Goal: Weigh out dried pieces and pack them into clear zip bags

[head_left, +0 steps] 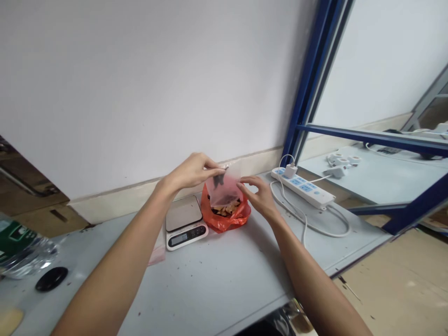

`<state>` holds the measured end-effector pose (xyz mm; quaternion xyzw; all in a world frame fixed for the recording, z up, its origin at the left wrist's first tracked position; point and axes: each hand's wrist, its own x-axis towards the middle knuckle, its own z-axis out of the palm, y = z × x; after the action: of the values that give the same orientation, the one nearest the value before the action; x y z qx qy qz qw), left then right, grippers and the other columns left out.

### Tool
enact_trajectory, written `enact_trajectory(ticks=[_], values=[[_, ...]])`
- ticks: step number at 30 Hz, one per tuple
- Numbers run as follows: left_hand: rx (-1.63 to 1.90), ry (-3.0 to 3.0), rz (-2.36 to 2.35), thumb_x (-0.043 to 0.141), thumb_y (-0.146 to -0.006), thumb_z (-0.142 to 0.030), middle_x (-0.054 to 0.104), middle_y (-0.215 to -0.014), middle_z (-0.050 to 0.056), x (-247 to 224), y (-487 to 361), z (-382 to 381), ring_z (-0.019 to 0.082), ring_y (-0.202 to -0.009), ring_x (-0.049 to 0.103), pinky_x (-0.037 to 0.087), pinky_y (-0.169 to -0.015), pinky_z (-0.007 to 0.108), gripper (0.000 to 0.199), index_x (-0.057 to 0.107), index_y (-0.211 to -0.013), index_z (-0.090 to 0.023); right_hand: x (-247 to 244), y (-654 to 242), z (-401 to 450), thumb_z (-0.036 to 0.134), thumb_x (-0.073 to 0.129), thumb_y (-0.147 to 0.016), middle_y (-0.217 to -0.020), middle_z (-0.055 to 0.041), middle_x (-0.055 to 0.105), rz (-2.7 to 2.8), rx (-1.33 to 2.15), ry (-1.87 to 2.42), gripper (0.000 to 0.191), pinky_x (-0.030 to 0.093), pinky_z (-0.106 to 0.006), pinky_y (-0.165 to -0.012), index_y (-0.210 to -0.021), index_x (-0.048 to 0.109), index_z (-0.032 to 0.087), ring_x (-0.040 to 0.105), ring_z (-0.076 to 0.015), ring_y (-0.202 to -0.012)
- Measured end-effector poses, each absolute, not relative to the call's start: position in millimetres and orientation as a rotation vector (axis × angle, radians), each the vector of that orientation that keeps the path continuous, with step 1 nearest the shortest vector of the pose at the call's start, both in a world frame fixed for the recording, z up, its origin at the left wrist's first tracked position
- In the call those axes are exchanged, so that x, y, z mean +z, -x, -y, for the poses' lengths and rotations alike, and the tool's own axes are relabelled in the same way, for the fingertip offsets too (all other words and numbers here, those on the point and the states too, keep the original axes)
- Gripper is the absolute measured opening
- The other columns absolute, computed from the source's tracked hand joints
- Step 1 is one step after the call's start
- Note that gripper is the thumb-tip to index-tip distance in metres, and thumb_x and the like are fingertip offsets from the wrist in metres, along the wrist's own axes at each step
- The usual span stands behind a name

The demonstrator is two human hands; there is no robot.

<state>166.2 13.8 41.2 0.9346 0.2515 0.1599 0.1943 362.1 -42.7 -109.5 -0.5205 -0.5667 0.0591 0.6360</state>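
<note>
A small clear plastic bag (224, 190) hangs upright between my hands, with a few dark pieces inside near its top left. My left hand (199, 170) pinches its upper left edge between thumb and fingers. On the other side, my right hand (257, 191) holds the bag's right edge with thumb and fingertips. Directly beneath is an open red plastic bag (224, 226) holding dry brown and dark flakes, whose exact kind I cannot make out. To its left, a white kitchen scale (184, 214) with a lit display stands on the table.
A white power strip (304, 187) with a plugged charger and looping cables lies right, by a blue metal frame (304, 84). At left are a large water bottle (24, 247) and a black round lid (52, 279). Pinkish plastic bags (157, 255) lie beside the scale. A wall rises behind.
</note>
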Motion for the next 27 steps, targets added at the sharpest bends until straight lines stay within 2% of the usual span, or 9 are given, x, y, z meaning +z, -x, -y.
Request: enact_trajectory(ticks=[3, 5, 9, 11, 15, 18, 21, 23, 27], values=[[0.376, -2.661, -0.763, 0.051, -0.097, -0.043, 0.059, -0.055, -0.003, 41, -164, -12, 0.012, -0.05, 0.045, 0.033, -0.055, 0.028, 0.045, 0.074, -0.066, -0.02, -110, -365, 42, 0.053, 0.064, -0.085, -0.085, -0.0072, 0.078, 1.287, 0.098, 1.166, 0.031, 0.053, -0.042, -0.082, -0.077, 0.077, 0.026, 0.068, -0.0258, -0.087], [0.427, -2.642, -0.798, 0.052, -0.097, -0.043, 0.055, -0.052, -0.004, 42, -164, -12, 0.012, -0.048, 0.042, 0.032, -0.054, 0.028, 0.046, 0.071, -0.062, -0.019, -110, -366, 43, 0.055, 0.062, -0.086, -0.089, -0.0075, 0.079, 1.26, 0.108, 1.167, 0.033, 0.054, -0.042, -0.081, -0.081, 0.078, 0.026, 0.069, -0.0257, -0.089], [0.74, -2.429, -0.703, 0.067, -0.088, -0.037, 0.077, -0.08, 0.002, 40, -163, -13, 0.017, -0.074, 0.065, 0.049, -0.073, 0.028, 0.022, 0.08, -0.084, -0.02, -109, -367, 45, 0.059, 0.067, -0.08, -0.107, -0.008, 0.078, 1.255, 0.216, 1.195, 0.04, 0.054, -0.044, -0.088, -0.1, 0.078, 0.026, 0.068, -0.0279, -0.105], [0.862, -2.297, -0.652, 0.072, -0.084, -0.04, 0.08, -0.091, 0.006, 37, -160, -12, 0.02, -0.086, 0.07, 0.053, -0.082, 0.03, 0.026, 0.082, -0.095, -0.019, -107, -365, 46, 0.059, 0.074, -0.073, -0.111, -0.0084, 0.078, 1.286, 0.283, 1.187, 0.045, 0.053, -0.045, -0.092, -0.103, 0.077, 0.025, 0.068, -0.0289, -0.108], [1.044, -2.104, -0.671, 0.074, -0.081, -0.056, 0.081, -0.095, 0.011, 24, -148, -7, 0.022, -0.088, 0.073, 0.057, -0.084, 0.034, 0.044, 0.082, -0.099, -0.017, -103, -358, 50, 0.054, 0.079, -0.071, -0.104, -0.0084, 0.078, 1.312, 0.382, 1.043, 0.037, 0.051, -0.045, -0.097, -0.09, 0.075, 0.022, 0.07, -0.0279, -0.102], [1.164, -1.96, -0.773, 0.074, -0.076, -0.065, 0.08, -0.101, 0.013, 7, -133, -1, 0.026, -0.094, 0.074, 0.057, -0.089, 0.038, 0.055, 0.082, -0.099, -0.016, -98, -351, 53, 0.057, 0.077, -0.073, -0.086, -0.0058, 0.077, 1.266, 0.466, 0.981, 0.036, 0.058, -0.042, -0.082, -0.081, 0.07, 0.022, 0.072, -0.0255, -0.086], [1.222, -1.868, -0.879, 0.074, -0.073, -0.067, 0.08, -0.102, 0.013, -13, -110, 2, 0.028, -0.101, 0.073, 0.056, -0.094, 0.039, 0.056, 0.082, -0.095, -0.016, -90, -342, 55, 0.058, 0.076, -0.074, -0.072, -0.0014, 0.074, 1.229, 0.496, 0.952, 0.037, 0.059, -0.037, -0.069, -0.074, 0.061, 0.024, 0.071, -0.0218, -0.071], [1.173, -1.879, -0.97, 0.074, -0.073, -0.066, 0.08, -0.105, 0.013, -26, -90, 3, 0.029, -0.104, 0.072, 0.056, -0.095, 0.04, 0.054, 0.081, -0.094, -0.016, -82, -334, 54, 0.055, 0.077, -0.075, -0.068, 0.0001, 0.073, 1.25, 0.474, 0.937, 0.035, 0.059, -0.036, -0.065, -0.075, 0.059, 0.025, 0.071, -0.0205, -0.066], [1.128, -1.903, -1.268, 0.07, -0.074, -0.063, 0.077, -0.115, 0.013, -50, -37, 6, 0.031, -0.111, 0.07, 0.056, -0.094, 0.039, 0.054, 0.08, -0.1, -0.017, -60, -305, 47, 0.041, 0.072, -0.08, -0.073, -0.0018, 0.075, 1.337, 0.277, 0.991, 0.018, 0.059, -0.035, -0.062, -0.086, 0.069, 0.024, 0.071, -0.0199, -0.064]])
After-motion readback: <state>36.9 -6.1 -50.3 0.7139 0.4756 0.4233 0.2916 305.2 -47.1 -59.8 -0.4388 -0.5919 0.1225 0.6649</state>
